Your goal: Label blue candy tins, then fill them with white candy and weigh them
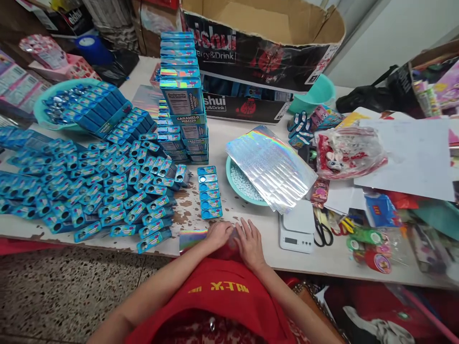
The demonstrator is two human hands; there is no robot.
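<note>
My left hand (219, 235) rests at the table's front edge with its fingers curled in; what they hold, if anything, I cannot make out. Under its wrist side lies a shiny holographic strip (191, 238). Close beside it, my right hand (252, 242) has its fingers stretched forward and slightly apart, with nothing visible in them. Just beyond my hands stands a short column of small blue candy boxes (210, 195) with round openings. Behind my right hand is a turquoise bowl (229, 174) of small white pellets, partly covered by silvery holographic sheets (272, 165).
Many blue candy boxes (118, 191) crowd the left side. Stacked display boxes (184, 102) rise beside a large black carton (258, 62). A bowl (46, 122) holds blue-wrapped candies. To the right are a small scale (297, 234), black scissors (322, 229) and tape rolls (380, 262).
</note>
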